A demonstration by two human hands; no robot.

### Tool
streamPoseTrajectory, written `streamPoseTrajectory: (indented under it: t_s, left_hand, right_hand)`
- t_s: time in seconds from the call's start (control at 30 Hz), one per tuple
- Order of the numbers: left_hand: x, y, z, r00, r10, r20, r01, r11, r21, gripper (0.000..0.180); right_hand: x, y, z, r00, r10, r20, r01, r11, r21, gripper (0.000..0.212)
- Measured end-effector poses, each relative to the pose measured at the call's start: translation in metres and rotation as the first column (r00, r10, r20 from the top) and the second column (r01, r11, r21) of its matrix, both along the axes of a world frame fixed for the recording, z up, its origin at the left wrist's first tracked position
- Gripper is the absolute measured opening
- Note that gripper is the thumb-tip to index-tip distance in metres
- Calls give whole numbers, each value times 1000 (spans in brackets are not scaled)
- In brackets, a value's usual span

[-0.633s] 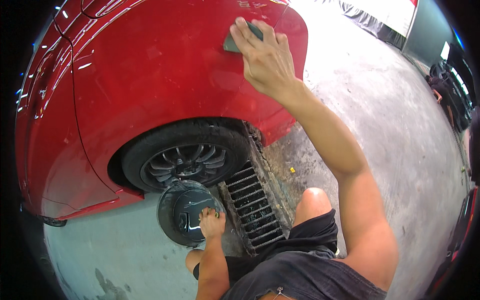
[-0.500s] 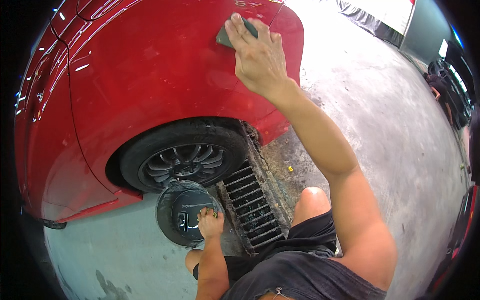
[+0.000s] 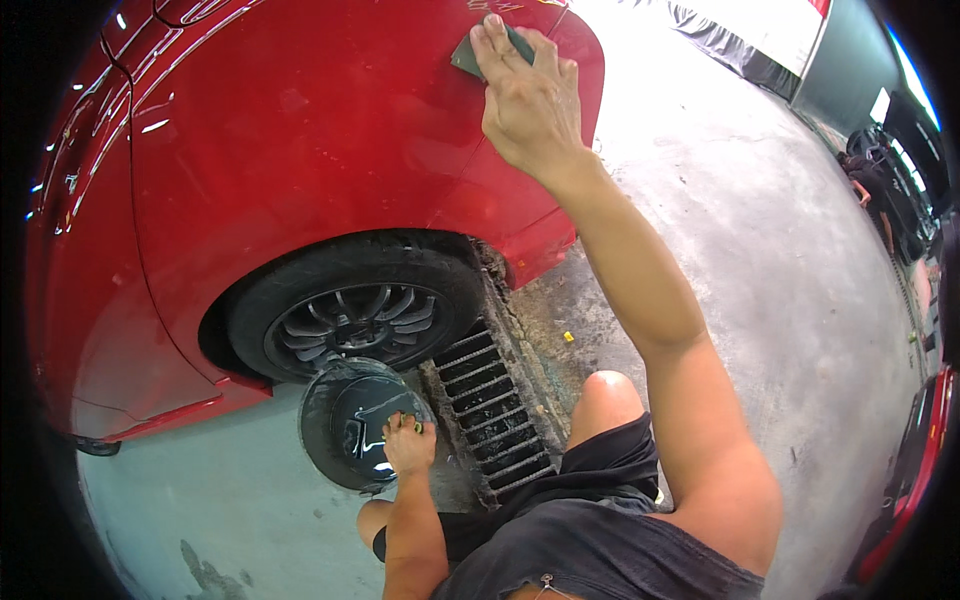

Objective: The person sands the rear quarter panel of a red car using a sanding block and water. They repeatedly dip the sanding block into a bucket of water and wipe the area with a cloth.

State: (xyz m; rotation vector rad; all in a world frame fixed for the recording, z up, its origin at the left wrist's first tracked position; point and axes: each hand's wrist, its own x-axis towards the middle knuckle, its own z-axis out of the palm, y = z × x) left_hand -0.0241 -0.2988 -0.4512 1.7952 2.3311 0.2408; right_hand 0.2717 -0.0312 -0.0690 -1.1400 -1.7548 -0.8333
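My right hand (image 3: 532, 108) presses a grey-green sheet of sandpaper (image 3: 465, 57) flat against the red car's rear body panel (image 3: 330, 150), high above the wheel. Its fingers lie over the sheet, hiding most of it. Down below, my left hand (image 3: 409, 448) is curled at the near right rim of a dark bucket (image 3: 318, 435). A small yellow-green thing (image 3: 418, 427) shows between those fingers, too little of it to name. Dark water (image 3: 365, 425) with bright reflections stands in the bucket.
Behind the bucket is the car's black wheel (image 3: 365, 318). A metal drain grate (image 3: 492, 405) runs in the floor right of the bucket. A small yellow scrap (image 3: 568, 337) lies on the concrete. Another red vehicle (image 3: 915, 470) stands at the far right.
My right hand has slid a little to the right along the panel with the sandpaper. My left hand stays at the bucket. The whole view has shifted slightly.
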Motion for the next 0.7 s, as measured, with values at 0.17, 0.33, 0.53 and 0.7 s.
streamPoseTrajectory:
  t_s: [0.17,0.33,0.53,0.7]
  left_hand:
    - [0,-1,3,1000,-2,10,2,1000,28,39]
    - [1,-1,6,1000,-6,-11,6,1000,7,38]
    - [1,-1,2,1000,-7,1,7,999,31,37]
    - [0,-2,4,1000,-22,-7,22,1000,22,37]
  right_hand:
    - [8,9,-8,1000,-4,16,3,999,32,61]
    - [5,0,-21,1000,8,-15,-8,1000,-13,58]
    - [8,4,-6,999,-39,-17,39,999,27,59]
    - [13,5,-15,1000,-19,-18,18,999,-30,64]
